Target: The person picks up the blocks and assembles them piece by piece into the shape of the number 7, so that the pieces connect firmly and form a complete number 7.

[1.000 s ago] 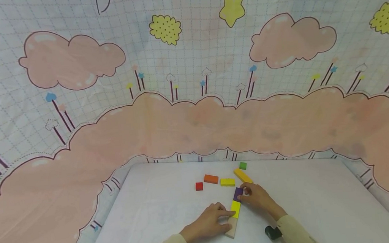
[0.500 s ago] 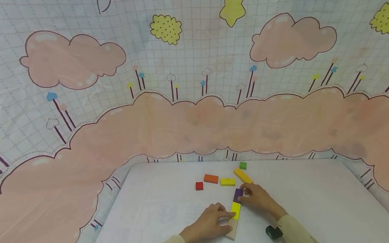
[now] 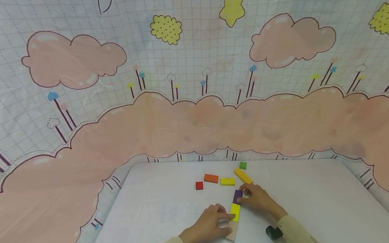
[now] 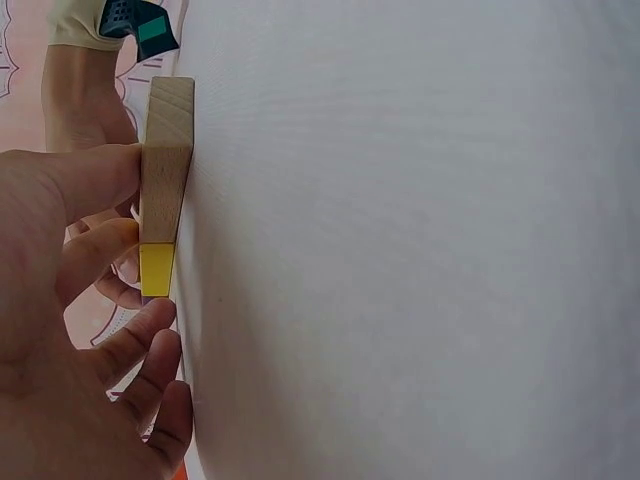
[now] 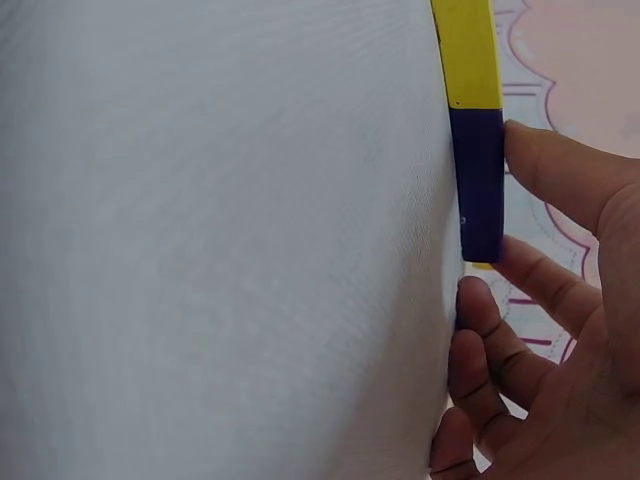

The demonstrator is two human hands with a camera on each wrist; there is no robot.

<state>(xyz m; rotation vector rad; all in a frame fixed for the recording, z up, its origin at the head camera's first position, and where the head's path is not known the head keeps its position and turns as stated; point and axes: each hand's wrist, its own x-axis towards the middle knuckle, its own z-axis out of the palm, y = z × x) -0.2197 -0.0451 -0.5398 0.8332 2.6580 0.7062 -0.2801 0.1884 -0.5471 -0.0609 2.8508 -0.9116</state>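
A straight row of blocks lies on the white table in the head view: a plain wooden block [image 3: 231, 232] nearest, a yellow block [image 3: 235, 211] in the middle and a purple block [image 3: 237, 196] at the far end. With thumb and outstretched index finger my left hand [image 3: 208, 222] presses the wooden and yellow blocks. My right hand [image 3: 258, 197] holds the purple block by thumb and index finger, its other fingers [image 5: 505, 350] resting lower along the table. In the right wrist view the purple end [image 5: 480, 185] meets the yellow one flush.
Beyond the row lie a red cube [image 3: 199, 186], an orange block [image 3: 211, 178], another yellow block [image 3: 227, 182], a longer amber block [image 3: 243, 175] close to the right hand, and a green cube [image 3: 243, 165]. A printed cloth [image 3: 195, 129] hangs behind the table.
The row of three blocks has slid slightly toward the person, the purple end moving down in the head view. Both hands keep their contact; the loose blocks stay put.
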